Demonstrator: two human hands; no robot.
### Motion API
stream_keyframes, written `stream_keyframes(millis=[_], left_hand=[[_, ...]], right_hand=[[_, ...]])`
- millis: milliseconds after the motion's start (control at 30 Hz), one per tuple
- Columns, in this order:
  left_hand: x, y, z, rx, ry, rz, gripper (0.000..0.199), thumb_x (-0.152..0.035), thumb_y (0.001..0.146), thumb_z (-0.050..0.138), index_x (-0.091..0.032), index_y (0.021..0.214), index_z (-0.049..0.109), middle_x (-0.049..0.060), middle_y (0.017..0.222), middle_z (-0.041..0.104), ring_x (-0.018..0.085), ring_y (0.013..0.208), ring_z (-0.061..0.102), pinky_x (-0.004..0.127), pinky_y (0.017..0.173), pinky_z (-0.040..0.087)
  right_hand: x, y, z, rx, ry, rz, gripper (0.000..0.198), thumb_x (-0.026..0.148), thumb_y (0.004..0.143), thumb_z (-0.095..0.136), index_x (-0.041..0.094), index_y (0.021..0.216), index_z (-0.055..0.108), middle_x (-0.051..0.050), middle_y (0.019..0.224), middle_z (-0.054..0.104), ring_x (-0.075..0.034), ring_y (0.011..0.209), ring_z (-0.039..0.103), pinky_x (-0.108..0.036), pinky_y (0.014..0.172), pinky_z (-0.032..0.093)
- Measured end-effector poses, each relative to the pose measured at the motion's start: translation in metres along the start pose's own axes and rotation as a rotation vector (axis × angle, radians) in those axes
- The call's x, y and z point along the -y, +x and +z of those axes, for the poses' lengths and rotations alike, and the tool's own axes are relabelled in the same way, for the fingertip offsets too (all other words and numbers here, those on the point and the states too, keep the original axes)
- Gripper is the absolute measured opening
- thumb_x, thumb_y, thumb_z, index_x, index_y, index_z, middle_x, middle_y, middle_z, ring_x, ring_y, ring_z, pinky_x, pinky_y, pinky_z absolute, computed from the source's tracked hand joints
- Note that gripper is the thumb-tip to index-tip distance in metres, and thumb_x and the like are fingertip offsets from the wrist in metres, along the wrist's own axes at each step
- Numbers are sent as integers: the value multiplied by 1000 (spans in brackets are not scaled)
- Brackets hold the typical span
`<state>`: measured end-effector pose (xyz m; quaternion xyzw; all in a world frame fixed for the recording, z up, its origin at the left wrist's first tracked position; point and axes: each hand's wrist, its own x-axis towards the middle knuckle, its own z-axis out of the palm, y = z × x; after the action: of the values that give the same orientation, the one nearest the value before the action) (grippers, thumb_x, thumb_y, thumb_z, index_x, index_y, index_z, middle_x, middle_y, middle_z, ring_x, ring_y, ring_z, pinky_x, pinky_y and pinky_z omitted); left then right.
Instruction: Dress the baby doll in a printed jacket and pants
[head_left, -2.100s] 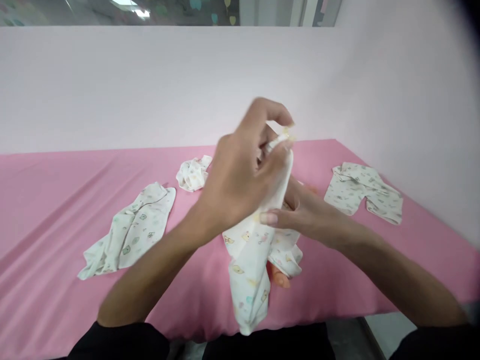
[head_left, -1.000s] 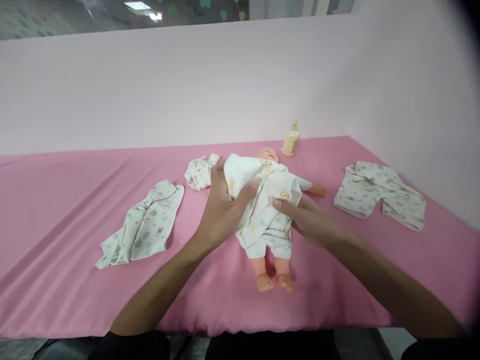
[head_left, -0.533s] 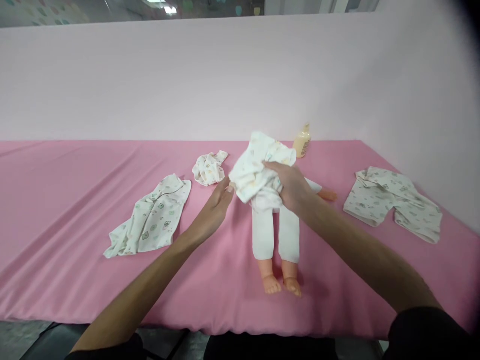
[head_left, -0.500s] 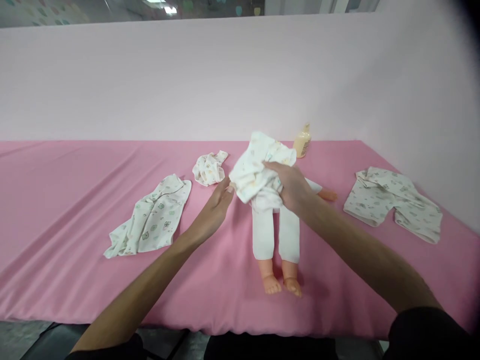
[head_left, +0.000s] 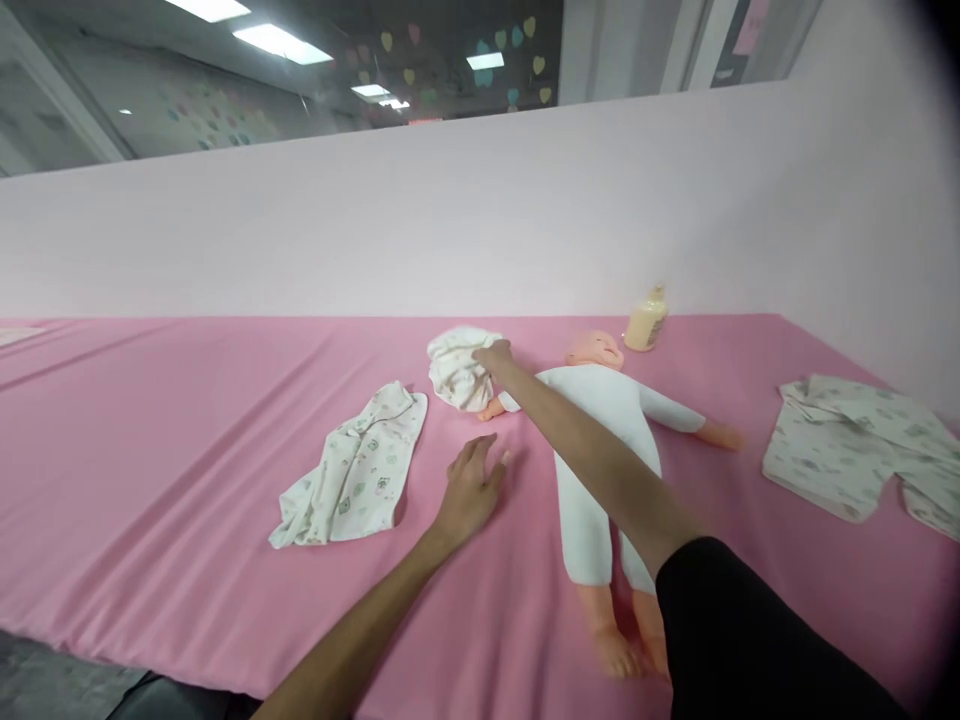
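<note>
My right hand (head_left: 495, 358) reaches across the doll, its fingers closed on a bunched white printed baby garment (head_left: 456, 372) lying on the pink cover. The garment's exact kind is lost in its folds. My left hand (head_left: 474, 488) hovers or rests lower down, fingers spread and holding nothing. On its back lies a baby doll (head_left: 600, 395) with a white body and bare feet; my right forearm hides part of its torso and legs. One doll hand touches or nearly touches the bundle. Left of my left hand is a small printed baby garment (head_left: 367, 470), partly folded over.
Printed baby shorts (head_left: 847, 445) lie flat at the right. A pale yellow pump bottle (head_left: 646, 322) stands at the back beyond the doll's head. The pink-covered table (head_left: 187, 480) ends at a low white wall (head_left: 337, 230), with glass above it.
My right hand has carried the white garment from above the doll leftward onto the cover, where the smaller bundle lay. The doll's upper body is uncovered. My left hand has drawn back, and the view has shifted.
</note>
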<state>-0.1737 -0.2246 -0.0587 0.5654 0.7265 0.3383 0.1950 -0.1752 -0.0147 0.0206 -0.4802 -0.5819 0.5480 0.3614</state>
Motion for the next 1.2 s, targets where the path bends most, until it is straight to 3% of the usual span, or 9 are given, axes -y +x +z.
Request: stream_keyframes(millis=[67, 167, 300, 433, 600, 733, 867, 1033, 1200], left_hand=[[3, 2, 0, -19, 27, 14, 56, -53, 99, 34, -18, 141, 49, 12, 146, 49, 27, 137, 42, 50, 116, 30], [9, 6, -2, -81, 51, 15, 53, -51, 100, 35, -19, 138, 52, 11, 144, 50, 26, 135, 44, 49, 116, 30], [14, 9, -2, -99, 109, -4, 51, -48, 100, 36, -20, 139, 52, 11, 144, 49, 27, 134, 44, 50, 116, 29], [19, 11, 0, -102, 231, 6, 49, -42, 100, 37, -19, 141, 49, 12, 148, 46, 28, 136, 42, 52, 116, 28], [21, 11, -6, -128, 492, 29, 46, -34, 99, 37, -18, 140, 50, 15, 147, 46, 31, 136, 42, 53, 113, 31], [27, 16, -29, -201, 762, -14, 46, -26, 96, 37, -19, 140, 50, 18, 149, 42, 34, 137, 40, 61, 111, 28], [54, 27, -67, -265, 892, -230, 53, -19, 91, 37, -16, 143, 45, 23, 153, 33, 43, 138, 32, 70, 101, 32], [90, 34, -105, -245, 894, -401, 43, -29, 87, 47, -5, 123, 52, 29, 123, 53, 46, 120, 48, 68, 89, 41], [87, 22, -130, -362, 656, -318, 35, -47, 87, 52, -15, 100, 51, 10, 88, 56, 37, 94, 59, 58, 79, 48]], right_hand=[[-15, -2, 4, -35, -123, -30, 82, 1, 71, 62, 5, 147, 32, -28, 145, 44, -37, 131, 47, -53, 107, 39], [-29, -6, 3, -37, -469, -338, 73, 6, 84, 53, 16, 153, 29, -18, 162, 24, -33, 147, 24, -53, 118, 19], [-38, -10, -1, 338, -894, -596, 48, 34, 96, 49, 21, 142, 48, -12, 150, 49, -30, 139, 40, -50, 111, 33], [-44, -8, -5, 527, -955, -533, 48, 42, 89, 59, 25, 133, 59, -9, 142, 58, -29, 130, 53, -42, 105, 43], [-39, -16, -20, 568, -1014, -548, 64, 49, 92, 50, 17, 148, 43, -14, 160, 32, -33, 146, 32, -51, 114, 32], [-29, -49, -54, 541, -1026, -675, 65, 47, 94, 47, 15, 150, 38, -16, 162, 27, -34, 148, 28, -50, 115, 32], [-26, -102, -103, 522, -994, -789, 61, 48, 97, 42, 16, 150, 39, -15, 160, 33, -34, 142, 39, -50, 111, 38], [-35, -175, -151, 480, -1037, -992, 45, 34, 97, 46, 19, 140, 50, -14, 152, 44, -33, 136, 46, -53, 112, 38], [-47, -219, -179, 527, -982, -1049, 42, 33, 98, 46, 21, 137, 55, -17, 148, 49, -33, 137, 46, -52, 112, 41]])
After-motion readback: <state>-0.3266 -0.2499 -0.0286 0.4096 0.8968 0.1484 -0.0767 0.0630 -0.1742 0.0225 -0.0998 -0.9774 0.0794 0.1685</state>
